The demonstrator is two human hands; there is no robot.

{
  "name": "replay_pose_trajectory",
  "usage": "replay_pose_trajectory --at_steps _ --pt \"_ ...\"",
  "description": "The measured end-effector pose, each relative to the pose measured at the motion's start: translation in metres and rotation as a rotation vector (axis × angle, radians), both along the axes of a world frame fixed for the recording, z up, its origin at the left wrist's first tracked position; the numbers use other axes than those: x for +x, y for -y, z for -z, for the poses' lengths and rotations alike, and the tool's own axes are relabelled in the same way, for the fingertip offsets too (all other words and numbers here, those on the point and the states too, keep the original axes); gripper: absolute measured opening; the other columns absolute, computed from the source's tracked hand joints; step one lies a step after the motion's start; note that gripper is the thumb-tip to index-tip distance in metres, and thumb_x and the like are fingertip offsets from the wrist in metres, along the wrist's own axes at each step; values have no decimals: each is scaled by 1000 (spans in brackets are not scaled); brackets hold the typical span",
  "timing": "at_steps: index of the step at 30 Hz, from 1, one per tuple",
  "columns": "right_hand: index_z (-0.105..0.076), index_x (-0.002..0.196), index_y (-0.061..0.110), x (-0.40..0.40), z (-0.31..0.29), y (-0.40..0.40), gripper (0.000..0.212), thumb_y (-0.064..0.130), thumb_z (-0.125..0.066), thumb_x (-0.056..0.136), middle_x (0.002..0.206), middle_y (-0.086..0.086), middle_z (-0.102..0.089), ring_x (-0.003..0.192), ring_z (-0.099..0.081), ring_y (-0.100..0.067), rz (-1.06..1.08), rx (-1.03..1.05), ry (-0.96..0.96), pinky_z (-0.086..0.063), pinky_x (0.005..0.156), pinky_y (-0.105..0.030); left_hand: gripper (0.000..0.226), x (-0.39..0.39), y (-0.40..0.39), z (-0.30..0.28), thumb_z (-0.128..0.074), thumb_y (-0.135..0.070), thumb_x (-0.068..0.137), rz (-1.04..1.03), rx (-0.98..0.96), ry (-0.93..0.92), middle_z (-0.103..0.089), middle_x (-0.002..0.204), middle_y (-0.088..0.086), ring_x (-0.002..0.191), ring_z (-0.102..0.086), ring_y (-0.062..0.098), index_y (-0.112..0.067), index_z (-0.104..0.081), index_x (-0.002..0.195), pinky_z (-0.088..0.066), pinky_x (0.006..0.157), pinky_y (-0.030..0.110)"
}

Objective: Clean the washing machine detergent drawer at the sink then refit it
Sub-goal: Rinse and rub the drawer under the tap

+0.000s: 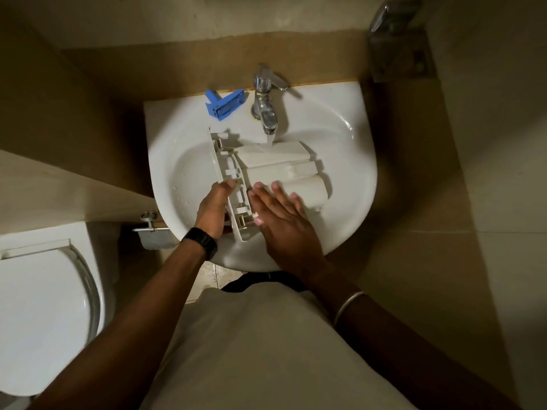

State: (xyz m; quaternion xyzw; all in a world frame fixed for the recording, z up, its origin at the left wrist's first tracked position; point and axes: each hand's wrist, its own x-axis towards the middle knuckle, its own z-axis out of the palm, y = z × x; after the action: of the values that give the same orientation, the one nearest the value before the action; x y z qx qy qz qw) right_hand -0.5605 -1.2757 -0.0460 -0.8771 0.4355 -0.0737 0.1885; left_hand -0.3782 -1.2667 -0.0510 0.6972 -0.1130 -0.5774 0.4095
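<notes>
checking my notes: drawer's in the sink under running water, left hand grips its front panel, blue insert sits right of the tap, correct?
One slip: the head view shows the blue insert on the sink rim left of the tap, not right. The rest stands.

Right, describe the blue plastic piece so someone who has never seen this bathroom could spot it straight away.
Start at the white sink and go to its back rim, where the chrome tap stands. The blue plastic piece lies on that rim just left of the tap, apart from the white detergent drawer in the basin. It is the only bright blue thing among white and chrome.
</notes>
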Motion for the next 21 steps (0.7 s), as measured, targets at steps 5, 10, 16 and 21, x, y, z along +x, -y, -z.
replay_pose_trajectory --at_steps 5,10,16,21 --pt "-28 163 31 -84 9 41 52 41 -30 112 172 8 -17 161 -1 -20 255 65 -154 -10 128 -57 61 2 -1 -1 -65 -73 69 -1 -14 -16 -77 119 -2 116 -69 28 -35 -76 115 -50 106 61" --pt "-66 135 8 -78 -5 66 39 26 -46 108 157 -9 -49 153 -33 -24 470 30 47 -16 127 -29 59 -1 -1 -4 -62 -72 69 -14 -20 -37 -77 118 -1 116 -69 29 -34 -76 112 -48 109 60" --pt "-70 104 -3 30 -46 126 13 2 -59 99 95 -12 -69 86 -67 -20 1006 1082 1137 -60 89 -28 70 -2 3 -12 -63 -75 60 13 -37 -127 -78 115 6 99 -74 26 -33 -75 115 -59 92 48" --pt "-62 110 -9 60 -49 163 22 5 -46 107 95 -18 -67 80 -69 -21 1015 1474 1348 -52 108 -38 86 6 2 5 -69 -84 65 32 -50 -206 -62 144 18 116 -66 40 -28 -71 130 -46 110 66"
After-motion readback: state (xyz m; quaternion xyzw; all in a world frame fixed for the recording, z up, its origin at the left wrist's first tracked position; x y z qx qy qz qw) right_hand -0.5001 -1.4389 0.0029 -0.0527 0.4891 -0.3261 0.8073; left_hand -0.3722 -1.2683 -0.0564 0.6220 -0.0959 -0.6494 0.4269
